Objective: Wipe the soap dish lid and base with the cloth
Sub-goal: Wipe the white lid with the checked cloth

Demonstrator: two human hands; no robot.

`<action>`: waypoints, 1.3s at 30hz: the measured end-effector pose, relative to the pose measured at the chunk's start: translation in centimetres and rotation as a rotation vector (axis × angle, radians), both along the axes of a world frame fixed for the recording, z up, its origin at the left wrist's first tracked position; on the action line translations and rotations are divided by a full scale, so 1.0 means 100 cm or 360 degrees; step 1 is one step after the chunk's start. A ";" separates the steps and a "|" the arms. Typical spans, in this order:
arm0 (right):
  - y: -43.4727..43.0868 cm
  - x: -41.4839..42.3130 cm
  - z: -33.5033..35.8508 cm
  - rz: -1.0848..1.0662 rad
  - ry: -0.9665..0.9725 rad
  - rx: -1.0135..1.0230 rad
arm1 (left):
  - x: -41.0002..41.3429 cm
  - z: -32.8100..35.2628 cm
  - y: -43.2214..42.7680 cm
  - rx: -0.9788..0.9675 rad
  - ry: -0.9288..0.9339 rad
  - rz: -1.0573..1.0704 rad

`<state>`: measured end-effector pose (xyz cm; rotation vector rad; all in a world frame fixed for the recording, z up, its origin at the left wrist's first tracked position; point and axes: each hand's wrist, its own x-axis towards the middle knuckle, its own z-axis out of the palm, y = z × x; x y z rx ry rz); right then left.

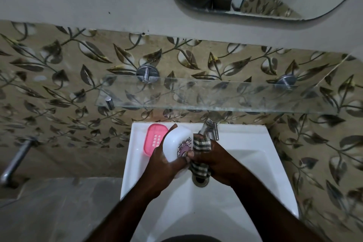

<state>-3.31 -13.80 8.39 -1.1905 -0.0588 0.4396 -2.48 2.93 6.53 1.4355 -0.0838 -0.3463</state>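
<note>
My left hand (162, 165) grips the white soap dish lid (176, 143), which bears a round purple ornament, above the basin. My thumb lies across the lid's lower edge. My right hand (214, 161) holds the checked cloth (201, 146) bunched against the lid's right side; part of the cloth hangs below my fingers near the drain. The pink soap dish base (154, 139), with small drain slots, rests on the sink's back left ledge, just left of the lid.
The white sink (255, 143) has a chrome tap (211, 127) at the back centre and a drain (200, 181) under my hands. A glass shelf (216, 96) projects from the tiled wall above. A metal bar (15, 161) sticks out at the left.
</note>
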 end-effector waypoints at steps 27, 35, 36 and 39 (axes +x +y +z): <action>0.032 -0.032 0.023 -0.0066 -0.1313 -0.1787 | 0.010 0.003 0.005 0.0195 -0.0337 -0.0362; 0.022 -0.014 0.017 -0.0446 -0.1145 -0.1819 | 0.007 0.000 -0.001 0.0487 -0.0254 -0.0126; 0.032 -0.019 0.012 -0.0423 -0.1252 -0.1898 | 0.008 0.002 -0.001 0.0387 -0.0272 -0.0128; 0.036 -0.027 0.008 0.0005 -0.1541 -0.1999 | 0.007 0.006 0.006 0.0119 -0.0303 -0.0128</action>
